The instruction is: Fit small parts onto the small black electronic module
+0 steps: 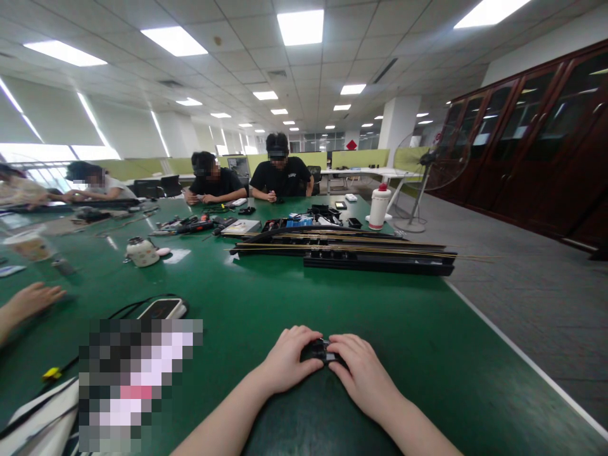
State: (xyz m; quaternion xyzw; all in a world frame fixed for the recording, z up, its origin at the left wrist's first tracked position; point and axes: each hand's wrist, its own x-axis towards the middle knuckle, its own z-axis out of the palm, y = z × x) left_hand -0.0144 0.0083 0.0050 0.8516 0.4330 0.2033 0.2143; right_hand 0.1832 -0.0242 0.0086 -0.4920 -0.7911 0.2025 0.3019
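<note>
A small black plastic part (315,352) lies low over the green table, between my two hands. My left hand (291,356) grips its left end, thumb in front and fingers behind. On the other end my right hand (361,364) closes, its fingertips bent over the top and the thumb at the near side. A light glint shows on the part's middle, where the fingertips of both hands come near each other. Its ends are hidden under my fingers, and I cannot make out its exact kind.
Long black strips (380,261) with thin brass-coloured rods lie across the table ahead. A white bottle (379,208) with a red cap stands behind them. To the left are a white device (164,309), a small pot (141,252) and another person's hand (35,297). Several people sit farther back.
</note>
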